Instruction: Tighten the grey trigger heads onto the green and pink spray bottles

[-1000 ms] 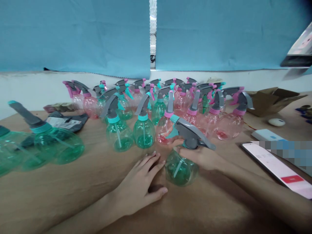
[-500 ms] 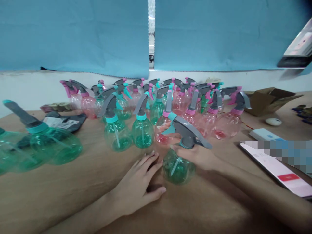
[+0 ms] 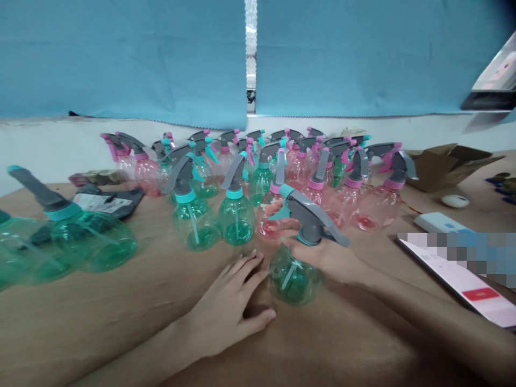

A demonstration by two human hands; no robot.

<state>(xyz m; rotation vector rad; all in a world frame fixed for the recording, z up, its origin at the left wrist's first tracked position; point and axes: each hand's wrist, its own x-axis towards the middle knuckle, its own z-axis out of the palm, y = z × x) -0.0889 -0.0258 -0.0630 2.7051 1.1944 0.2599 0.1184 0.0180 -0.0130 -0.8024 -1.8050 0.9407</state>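
A green spray bottle [image 3: 296, 277] with a grey and teal trigger head is in front of me, slightly tilted. My right hand [image 3: 318, 257] is closed around its neck, fingers reaching behind the trigger. Just left of that bottle, my left hand [image 3: 229, 303] lies on the wooden table [image 3: 121, 328], palm down with fingers spread and nothing held. Beyond my hands stand two green spray bottles [image 3: 237, 217] with teal collars and a row of pink spray bottles [image 3: 377, 207] with grey heads.
More spray bottles crowd the back by the wall. Large green spray bottles [image 3: 94, 242] stand at left, near a dark plastic packet [image 3: 116, 204]. On the right are an open cardboard box [image 3: 437, 166], a white mouse [image 3: 454, 201], a small white box [image 3: 439, 222] and a phone [image 3: 451, 279].
Almost nothing differs. The view has shifted very slightly; both hands and the held spray bottle keep their places.
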